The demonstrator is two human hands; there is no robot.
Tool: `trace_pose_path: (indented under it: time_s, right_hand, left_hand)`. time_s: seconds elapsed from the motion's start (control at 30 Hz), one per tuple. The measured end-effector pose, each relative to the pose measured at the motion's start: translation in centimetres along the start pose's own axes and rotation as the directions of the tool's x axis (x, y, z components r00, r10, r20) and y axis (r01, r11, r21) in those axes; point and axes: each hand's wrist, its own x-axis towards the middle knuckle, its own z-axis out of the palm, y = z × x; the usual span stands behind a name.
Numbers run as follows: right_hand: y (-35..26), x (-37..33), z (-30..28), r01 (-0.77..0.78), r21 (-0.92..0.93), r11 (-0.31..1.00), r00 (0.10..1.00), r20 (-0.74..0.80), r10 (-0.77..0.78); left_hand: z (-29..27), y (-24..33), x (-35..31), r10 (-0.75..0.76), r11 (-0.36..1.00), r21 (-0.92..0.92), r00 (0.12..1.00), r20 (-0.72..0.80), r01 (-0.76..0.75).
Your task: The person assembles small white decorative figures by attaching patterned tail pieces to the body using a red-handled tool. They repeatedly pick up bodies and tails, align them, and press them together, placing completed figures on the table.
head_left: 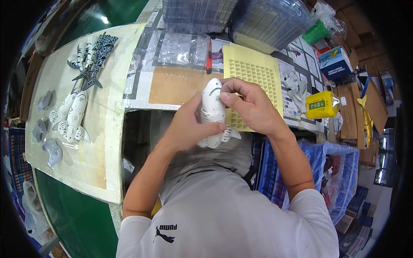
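Note:
A white toy shark (211, 101) with a toothed mouth and slotted fins stands nose-up between my hands, its belly side toward me. My left hand (188, 123) is wrapped round its lower body, the thumb lying across the front. Curled at the side of the head, my right hand (254, 103) has its thumb and forefinger against the toy, beside a small patch of print. Whether these fingers also pinch something small is hidden. Right behind the toy lies a yellow sheet of small printed labels (254, 64).
More white toy sharks (75, 109), dark patterned toy sharks (101, 56) and grey shell pieces (52, 151) lie on the left board. A red cutter (209, 58), clear plastic trays (271, 21) and a yellow bottle (322, 104) are around the bench. A blue lined crate (340, 172) sits lower right.

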Motion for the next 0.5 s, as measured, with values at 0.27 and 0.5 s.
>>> trace_pose_path:
  time_s: [0.27,0.5]
  right_hand:
    - [0.0,-0.2,1.1,-0.014,-0.040,0.999,0.995,-0.099,0.010]
    - [-0.7,0.4,2.9,0.000,0.020,1.000,0.954,-0.300,0.006]
  left_hand:
    - [-0.1,-0.4,-0.1,-0.001,1.000,0.004,1.000,-0.003,0.001]
    - [-0.5,-0.7,-0.7,0.004,0.998,0.066,0.999,-0.039,-0.001]
